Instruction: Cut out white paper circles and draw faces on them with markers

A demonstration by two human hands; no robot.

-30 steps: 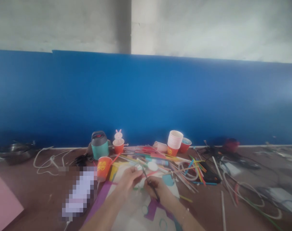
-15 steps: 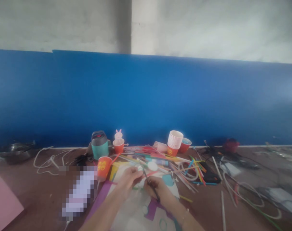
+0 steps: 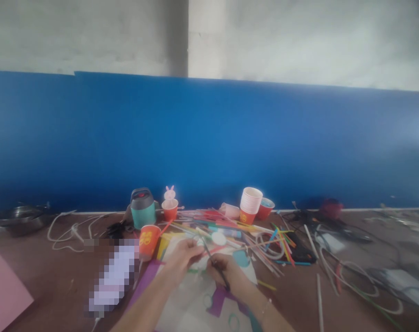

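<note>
Low in the middle of the head view, my right hand (image 3: 226,269) is wrapped round a pair of scissors (image 3: 215,263), its blades aimed up and to the left. My left hand (image 3: 186,252) is pinched close to the blade tips. A small pale piece seems to be between its fingertips, too blurred to name. Beneath both hands lie white paper sheets (image 3: 181,299) with purple paper scraps (image 3: 218,302) on them. Just beyond the hands is a round white piece (image 3: 219,238).
Coloured strips (image 3: 264,244) lie heaped to the right. Behind stand stacked paper cups (image 3: 250,205), a teal flask (image 3: 143,214) and a cup with a bunny cutout (image 3: 169,208). An orange cup (image 3: 149,242) leans at left. White cables (image 3: 354,272) cross the right side.
Almost nothing differs. My left hand has shifted very slightly to the left; the scissors and my right hand stay in nearly the same place.
</note>
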